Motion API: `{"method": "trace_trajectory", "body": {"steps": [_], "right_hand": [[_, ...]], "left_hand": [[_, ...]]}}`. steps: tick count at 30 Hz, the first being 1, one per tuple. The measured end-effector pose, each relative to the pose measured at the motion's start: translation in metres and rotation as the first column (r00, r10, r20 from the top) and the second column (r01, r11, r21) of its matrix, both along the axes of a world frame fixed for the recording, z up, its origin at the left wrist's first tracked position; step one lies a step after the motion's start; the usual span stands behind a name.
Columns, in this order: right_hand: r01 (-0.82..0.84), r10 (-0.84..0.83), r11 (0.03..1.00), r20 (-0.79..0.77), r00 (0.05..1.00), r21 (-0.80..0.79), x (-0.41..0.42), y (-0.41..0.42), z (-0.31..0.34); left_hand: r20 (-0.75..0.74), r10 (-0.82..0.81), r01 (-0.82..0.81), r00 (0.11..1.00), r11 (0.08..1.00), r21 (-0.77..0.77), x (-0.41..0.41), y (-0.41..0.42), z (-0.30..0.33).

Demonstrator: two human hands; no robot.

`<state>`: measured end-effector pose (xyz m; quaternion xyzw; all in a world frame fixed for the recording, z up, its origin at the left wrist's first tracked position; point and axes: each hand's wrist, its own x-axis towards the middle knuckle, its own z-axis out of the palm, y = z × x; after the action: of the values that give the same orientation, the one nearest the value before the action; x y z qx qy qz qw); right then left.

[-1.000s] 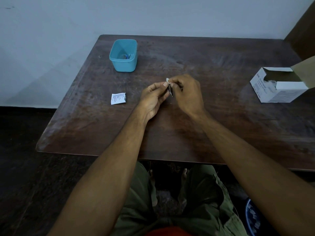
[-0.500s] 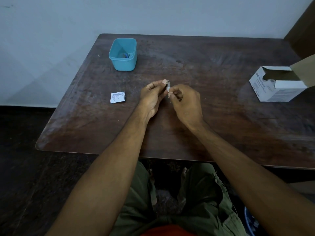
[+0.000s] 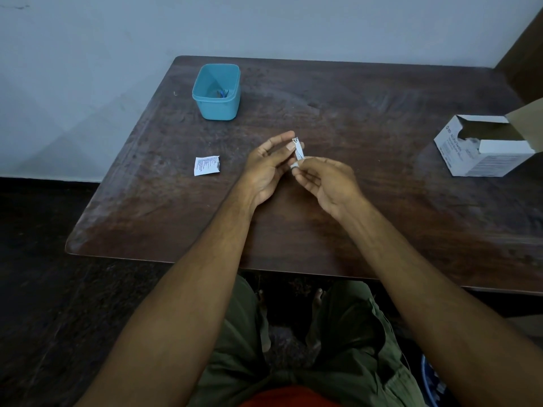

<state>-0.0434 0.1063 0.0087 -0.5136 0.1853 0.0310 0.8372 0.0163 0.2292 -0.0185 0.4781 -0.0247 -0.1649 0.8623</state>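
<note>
Both hands met above the middle of the table [image 3: 338, 230], with a small white packet [image 3: 298, 149] caught between their fingertips. The left hand [image 3: 269, 171] lay palm up and pinched the upper part of the packet between thumb and a finger, while its other fingers stretched out loosely beside the pinch. The right hand [image 3: 332, 183] had its fingers curled in tight and pinched the packet's lower end, where a bit of white showed right at its fingertips; what that bit was could not be told. The packet stood tilted, its top edge poking out just past the left thumb, clear of the tabletop. A flat white wrapper [image 3: 206, 165] with small print lay on the wood to the left of the left hand's fingers, near but not touching. Farther off beyond those fingers, toward the wall, stood a blue tub [image 3: 217, 110] with something small and blue in its bottom. Well apart from the right hand's fingers, off to their right, sat an open white box [image 3: 458, 151] with its flap raised.
</note>
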Motion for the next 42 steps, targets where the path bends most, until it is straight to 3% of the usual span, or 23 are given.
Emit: {"method": "trace_trajectory", "body": {"steps": [5,10,15,17,20,22,30,42], "right_hand": [[-0.112,0.113,0.993,-0.032,0.993,0.026,-0.002,-0.007,0.002],[-0.038,0.082,0.916,0.094,0.992,-0.399,-0.004,-0.011,0.005],[-0.003,0.116,0.808,0.154,0.981,-0.589,-0.002,-0.017,0.014],[0.112,0.088,0.718,0.249,0.964,-0.687,0.002,-0.020,0.017],[0.278,0.179,0.494,0.409,0.895,-0.824,0.010,-0.016,0.023],[0.328,0.254,0.392,0.444,0.859,-0.859,0.015,-0.010,0.025],[0.337,0.462,0.211,0.398,0.792,-0.917,0.015,-0.005,0.021],[0.271,0.460,0.196,0.333,0.823,-0.942,0.009,-0.005,0.018]], "left_hand": [[0.004,-0.084,0.084,0.996,0.996,-0.019,0.001,0.006,-0.001],[-0.017,-0.044,0.043,0.999,0.998,-0.055,0.001,0.004,0.000],[-0.075,-0.008,-0.003,0.997,0.989,-0.151,0.001,0.004,0.002],[-0.091,-0.006,-0.009,0.996,0.986,-0.168,0.001,0.004,0.002],[-0.105,-0.010,-0.009,0.994,0.985,-0.174,0.000,0.003,0.003],[-0.107,-0.015,-0.005,0.994,0.983,-0.184,0.000,0.003,0.004],[-0.096,0.004,-0.024,0.995,0.979,-0.200,0.000,0.003,0.003],[-0.080,0.033,-0.048,0.996,0.982,-0.183,0.001,0.002,0.003]]}}
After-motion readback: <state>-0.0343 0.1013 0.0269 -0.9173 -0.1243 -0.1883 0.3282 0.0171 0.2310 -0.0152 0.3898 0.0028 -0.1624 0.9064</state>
